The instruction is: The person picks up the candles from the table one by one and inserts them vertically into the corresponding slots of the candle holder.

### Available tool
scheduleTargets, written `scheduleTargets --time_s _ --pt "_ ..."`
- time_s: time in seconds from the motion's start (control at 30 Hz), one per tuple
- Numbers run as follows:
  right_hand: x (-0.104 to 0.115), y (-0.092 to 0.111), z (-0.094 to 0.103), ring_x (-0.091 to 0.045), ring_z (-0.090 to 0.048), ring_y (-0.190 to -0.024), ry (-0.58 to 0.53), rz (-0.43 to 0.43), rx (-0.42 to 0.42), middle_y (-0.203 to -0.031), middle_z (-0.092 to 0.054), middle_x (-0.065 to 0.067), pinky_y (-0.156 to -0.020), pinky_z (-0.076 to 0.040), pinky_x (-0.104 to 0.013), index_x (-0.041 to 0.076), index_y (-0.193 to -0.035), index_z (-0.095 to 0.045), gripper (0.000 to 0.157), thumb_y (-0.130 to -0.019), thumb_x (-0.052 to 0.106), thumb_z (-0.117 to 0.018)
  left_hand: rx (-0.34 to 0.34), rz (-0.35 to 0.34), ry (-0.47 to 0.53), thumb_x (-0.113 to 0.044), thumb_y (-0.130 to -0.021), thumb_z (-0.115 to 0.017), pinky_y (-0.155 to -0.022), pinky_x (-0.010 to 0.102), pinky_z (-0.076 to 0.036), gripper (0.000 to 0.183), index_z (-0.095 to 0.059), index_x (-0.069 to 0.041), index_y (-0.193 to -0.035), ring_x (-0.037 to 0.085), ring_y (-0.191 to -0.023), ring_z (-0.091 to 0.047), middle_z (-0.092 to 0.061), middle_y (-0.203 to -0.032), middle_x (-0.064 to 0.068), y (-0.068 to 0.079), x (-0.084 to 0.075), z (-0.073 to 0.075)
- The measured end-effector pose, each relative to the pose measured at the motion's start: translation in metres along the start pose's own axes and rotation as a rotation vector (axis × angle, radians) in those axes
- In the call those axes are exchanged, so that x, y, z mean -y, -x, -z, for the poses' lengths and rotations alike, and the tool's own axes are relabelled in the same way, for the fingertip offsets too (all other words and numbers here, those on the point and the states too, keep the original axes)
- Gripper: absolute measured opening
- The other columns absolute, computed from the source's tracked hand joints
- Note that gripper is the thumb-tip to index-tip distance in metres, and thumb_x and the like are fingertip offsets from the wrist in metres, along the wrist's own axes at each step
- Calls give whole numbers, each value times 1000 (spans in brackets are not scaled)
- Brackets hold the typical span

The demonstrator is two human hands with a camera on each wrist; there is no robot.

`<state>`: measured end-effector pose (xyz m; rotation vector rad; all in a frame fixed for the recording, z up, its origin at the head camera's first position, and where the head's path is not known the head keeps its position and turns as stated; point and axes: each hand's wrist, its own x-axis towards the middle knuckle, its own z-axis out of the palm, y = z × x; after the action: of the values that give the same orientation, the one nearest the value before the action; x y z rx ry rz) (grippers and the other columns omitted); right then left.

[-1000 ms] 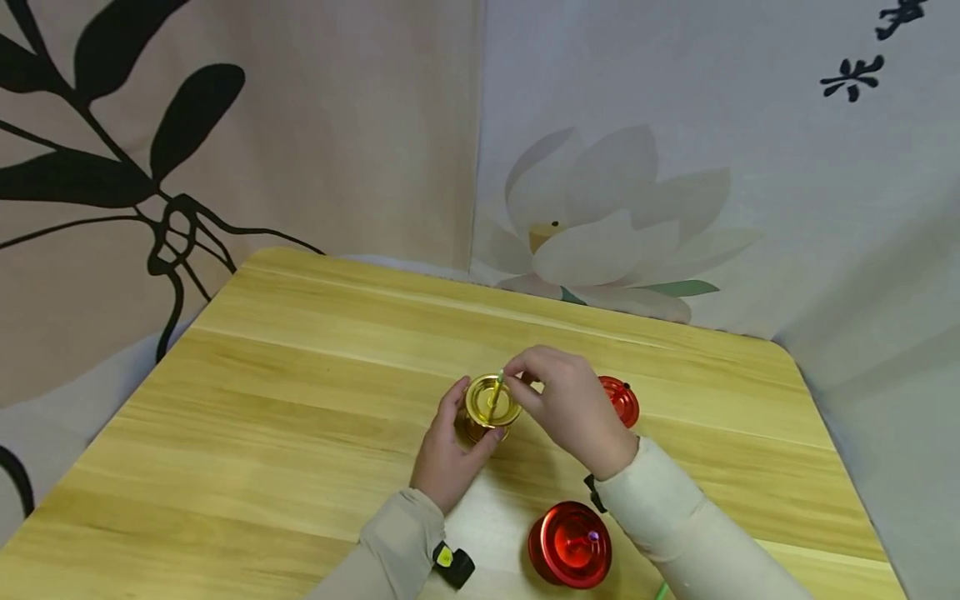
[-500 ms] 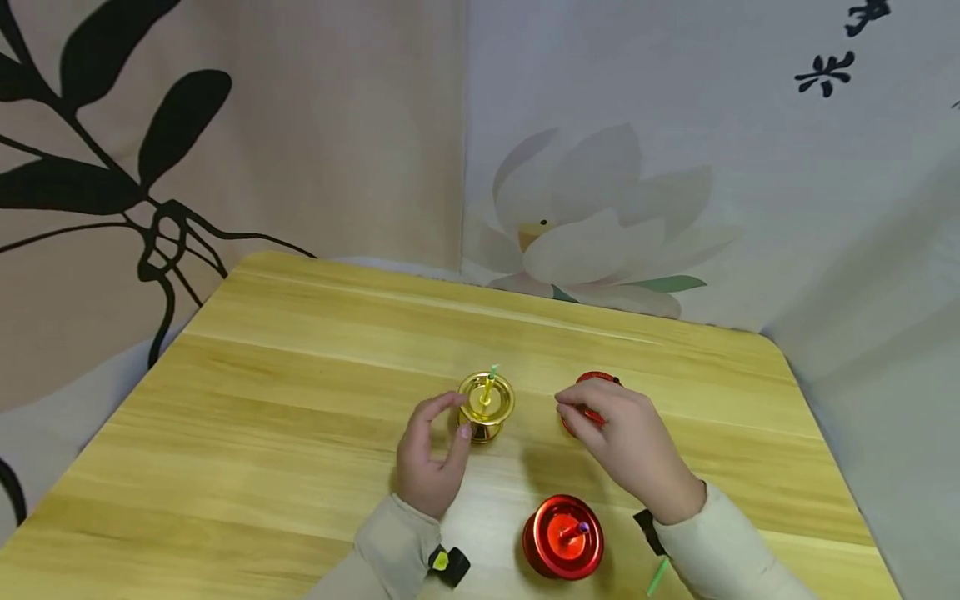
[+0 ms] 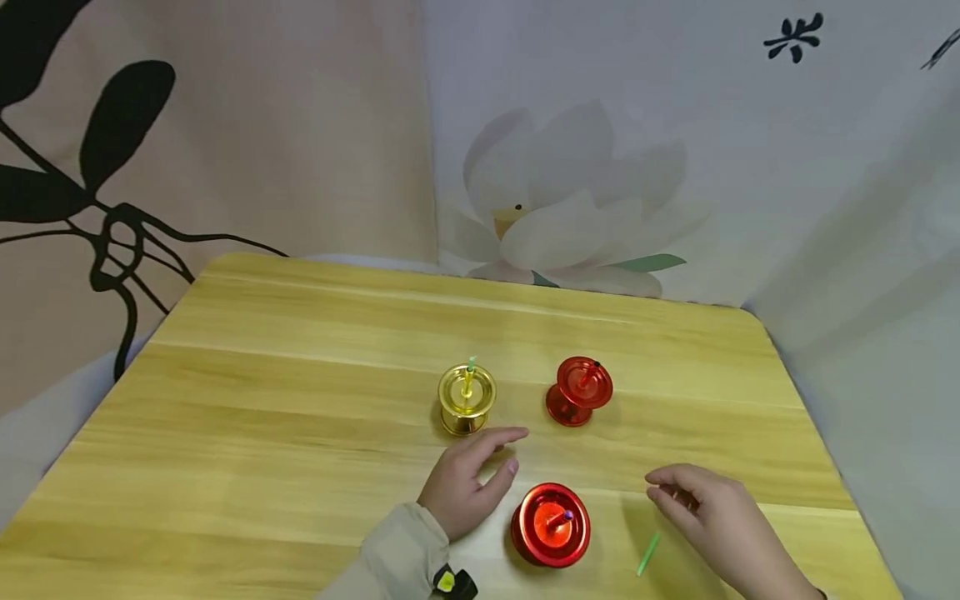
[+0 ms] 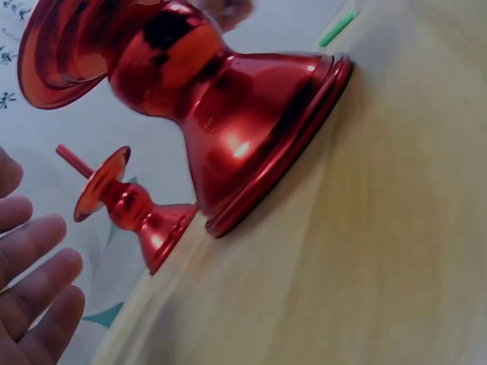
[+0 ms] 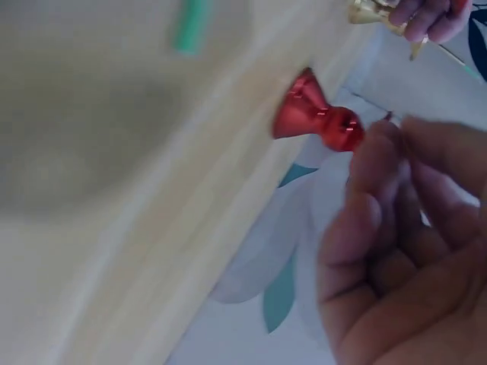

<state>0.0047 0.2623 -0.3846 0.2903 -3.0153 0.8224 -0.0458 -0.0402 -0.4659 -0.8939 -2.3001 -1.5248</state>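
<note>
My left hand point(image 3: 472, 483) hovers between the gold candlestick point(image 3: 467, 398) and the nearer, larger red candlestick point(image 3: 551, 525), fingers extended and holding nothing. In the left wrist view its fingers point(image 4: 38, 266) are spread beside the larger red candlestick point(image 4: 228, 137). A thin yellow stick with a green tip point(image 3: 470, 371) stands upright in the gold candlestick. To the right, my right hand point(image 3: 720, 517) is over the table, its fingers loosely bent with nothing visible between them. Just left of and below its fingertips lies a short green stick point(image 3: 648, 554), also in the right wrist view.
A smaller red candlestick point(image 3: 579, 392) stands farther back, right of the gold one, with a dark-tipped stick in it. The larger red candlestick bears a purple-tipped stick point(image 3: 561, 521). Behind the wooden table point(image 3: 300, 375) hangs a cloth printed with a lotus point(image 3: 577, 200).
My right hand left the stick in the gold candlestick and swung right and nearer, toward the green stick. My left hand let go of the gold candlestick and moved nearer. The view shifted slightly.
</note>
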Motion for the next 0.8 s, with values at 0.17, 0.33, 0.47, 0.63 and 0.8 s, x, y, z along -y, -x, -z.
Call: scheduleTargets --time_s 0.17,0.33,0.47,0.63,0.8 --pt "-23 23 -10 7 -48 -70 23 119 163 -83 -60 20 -58 -48 -20 16 -95 -73 18 -84 2 -76 77 106 -23 -16 -94 -66 -103 34 -50 42 -60 -11 -135 15 -121 -61 -64 -135 -2 -5 2 -10" --pt "-34 33 -25 8 -46 -70 -5 257 312 -85 -57 17 -56 -46 -19 19 -89 -74 23 -79 -1 -78 129 221 5 -19 -95 -65 -107 34 -46 48 -54 -11 -142 16 -127 -57 -58 -142 -2 -18 6 -23" --pt "-34 35 -31 8 -47 -69 21 275 332 -82 -55 17 -56 -48 -19 20 -83 -72 23 -78 -1 -79 116 295 58 -20 -96 -64 -106 35 -47 53 -49 -12 -146 21 -126 -57 -55 -144 2 -30 10 -32" --pt "-32 39 -32 8 -45 -69 41 252 306 -83 -52 19 -56 -46 -18 23 -81 -67 22 -80 4 -79 76 323 103 -18 -95 -65 -106 36 -47 58 -45 -9 -148 24 -127 -57 -53 -146 5 -44 17 -43" --pt "-28 41 -30 8 -43 -65 -38 188 211 -80 -49 23 -54 -43 -17 24 -91 -64 23 -85 4 -74 49 330 142 -16 -95 -66 -107 35 -46 62 -41 -2 -149 22 -131 -54 -52 -148 7 -58 23 -51"
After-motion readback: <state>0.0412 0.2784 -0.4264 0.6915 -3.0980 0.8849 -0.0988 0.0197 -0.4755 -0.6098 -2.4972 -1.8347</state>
